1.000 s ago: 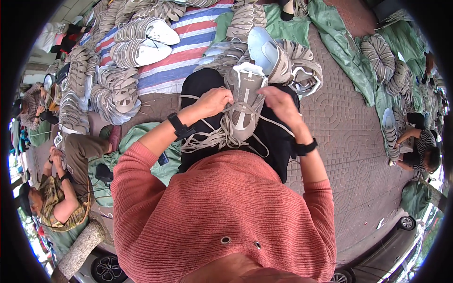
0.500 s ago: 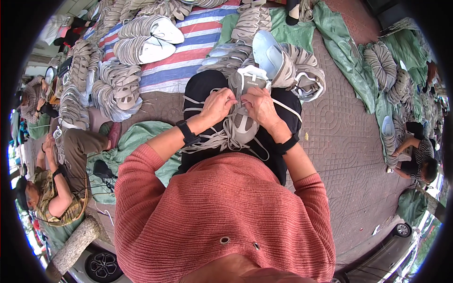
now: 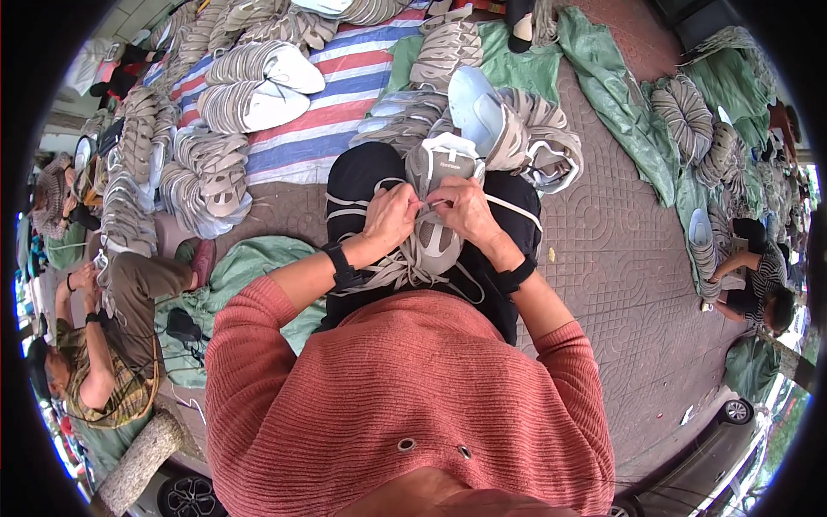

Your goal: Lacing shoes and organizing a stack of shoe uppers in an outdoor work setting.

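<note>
A grey-beige shoe upper (image 3: pixel 435 247) rests on my lap between my dark-trousered knees, its tongue and pale lining turned away from me. My left hand (image 3: pixel 392 214) pinches at the lacing area from the left, thumb and forefinger together. From the right, my right hand (image 3: pixel 463 209) pinches close beside it, the fingertips almost meeting. Pale shoelace (image 3: pixel 517 208) runs from beside my right hand across the right knee. Another stretch crosses the left knee beside my left hand. A bunch of loose laces (image 3: pixel 394 272) lies under my left wrist. The lace ends are hidden by my fingers.
Stacked shoe uppers (image 3: pixel 504 125) stand just beyond my knees, with more bundles (image 3: pixel 258 90) on a striped sheet (image 3: pixel 301 155). Green tarps (image 3: pixel 616 103) cover parts of the paving. One person (image 3: pixel 99 353) sits at left, another (image 3: pixel 767 276) at far right. Parked cars (image 3: pixel 702 461) stand behind.
Both hands have moved slightly toward me over the lacing area, and their fingertips have come closer together. The whole view has shifted a little.
</note>
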A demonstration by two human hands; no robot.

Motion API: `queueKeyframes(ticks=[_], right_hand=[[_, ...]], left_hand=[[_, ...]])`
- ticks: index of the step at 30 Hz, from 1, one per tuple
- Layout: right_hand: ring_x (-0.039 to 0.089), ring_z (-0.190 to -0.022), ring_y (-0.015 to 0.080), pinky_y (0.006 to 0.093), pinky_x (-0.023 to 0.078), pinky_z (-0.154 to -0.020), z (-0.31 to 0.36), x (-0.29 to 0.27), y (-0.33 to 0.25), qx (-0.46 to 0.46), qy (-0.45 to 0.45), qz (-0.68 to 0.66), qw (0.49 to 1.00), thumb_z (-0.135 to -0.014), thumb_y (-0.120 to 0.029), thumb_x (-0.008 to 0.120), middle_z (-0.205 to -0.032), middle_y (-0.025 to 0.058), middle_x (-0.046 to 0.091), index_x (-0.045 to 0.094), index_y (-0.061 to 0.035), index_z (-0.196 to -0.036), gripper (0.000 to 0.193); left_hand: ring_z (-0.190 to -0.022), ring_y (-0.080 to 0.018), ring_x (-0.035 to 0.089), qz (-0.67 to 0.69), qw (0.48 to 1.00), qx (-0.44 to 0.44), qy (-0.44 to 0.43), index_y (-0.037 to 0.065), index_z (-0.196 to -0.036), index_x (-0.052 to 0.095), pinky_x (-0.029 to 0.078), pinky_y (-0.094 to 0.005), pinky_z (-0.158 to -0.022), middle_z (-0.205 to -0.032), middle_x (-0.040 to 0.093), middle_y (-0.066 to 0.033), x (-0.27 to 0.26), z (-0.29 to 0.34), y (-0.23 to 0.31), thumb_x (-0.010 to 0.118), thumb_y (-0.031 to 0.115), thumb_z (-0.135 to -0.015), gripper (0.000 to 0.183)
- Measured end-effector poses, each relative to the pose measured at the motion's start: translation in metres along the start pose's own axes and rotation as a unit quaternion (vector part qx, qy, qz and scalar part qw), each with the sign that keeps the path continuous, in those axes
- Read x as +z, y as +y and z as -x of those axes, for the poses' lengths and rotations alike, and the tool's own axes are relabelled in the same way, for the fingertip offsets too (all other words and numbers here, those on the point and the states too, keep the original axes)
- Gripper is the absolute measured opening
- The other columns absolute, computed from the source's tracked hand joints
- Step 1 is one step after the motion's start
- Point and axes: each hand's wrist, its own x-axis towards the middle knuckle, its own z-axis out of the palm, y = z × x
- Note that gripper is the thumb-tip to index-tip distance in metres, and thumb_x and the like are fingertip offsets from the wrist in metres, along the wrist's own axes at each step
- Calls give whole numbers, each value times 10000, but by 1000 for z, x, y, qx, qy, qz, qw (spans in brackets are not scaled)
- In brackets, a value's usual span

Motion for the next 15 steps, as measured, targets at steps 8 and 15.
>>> queueKeyframes(ticks=[8, 15], right_hand=[[592, -700, 282, 405, 480, -640, 3, 32, 38, -73, 27, 30, 996, -654, -162, 627, -724, 96, 591, 684, -139, -774, 135], [561, -784, 237, 434, 367, -708, -5, 40, 35, -9, -40, 79, 996, -609, -174, 609, -726, 27, 559, 664, -155, -712, 119]], left_hand=[[-690, -368, 543, 10, 975, 37, -219, 8, -804, 519, 416, -427, -595, -736, 547, -175, -13, -30, -22, 573, 238, -838, 239], [-647, -317, 551, -19, 974, 120, -192, -33, -687, 549, 426, -380, -584, -691, 525, -162, -3, -30, -22, 609, -21, -688, 61]])
